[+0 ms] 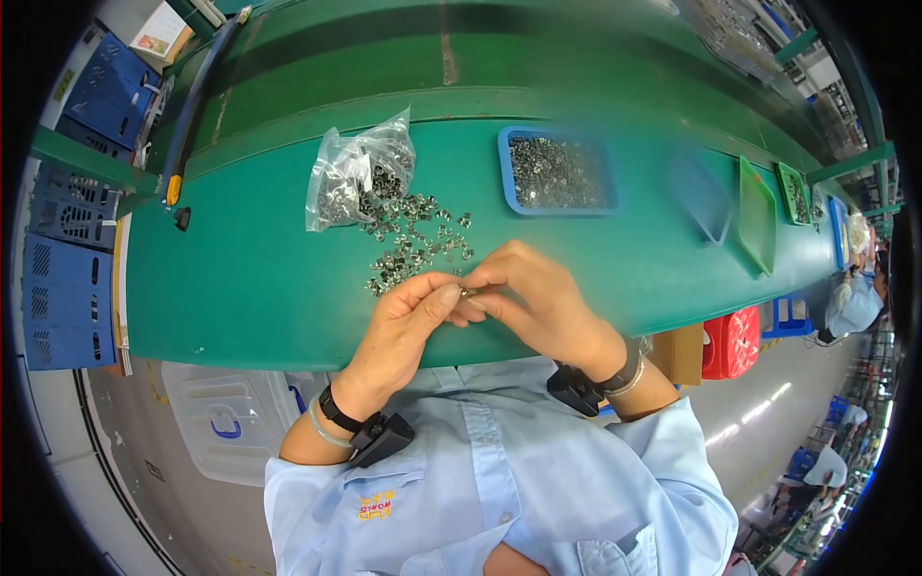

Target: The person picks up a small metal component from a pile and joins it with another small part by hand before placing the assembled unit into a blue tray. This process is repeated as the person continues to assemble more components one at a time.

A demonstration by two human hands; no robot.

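Observation:
My left hand (420, 305) and my right hand (533, 296) meet over the near edge of the green table. Both are closed, with thumbs and fingers pinching a small shiny metal part (465, 292) between them. Fingers cover most of the part, so its exact kind does not show. Just beyond my left hand lies a loose pile of small metal pieces (408, 235). The pile spills from a clear plastic bag (338, 182), which holds more of the same pieces. Farther right, a blue tray (507, 182) holds many small metal parts.
The green tabletop (250, 278) bears an empty-looking blue tray (706, 206), a green tray (757, 216) and a smaller filled green tray (793, 194) at right. Blue crates (67, 298) stand at left. Below the table are a clear lidded box (226, 413) and a red stool (732, 344).

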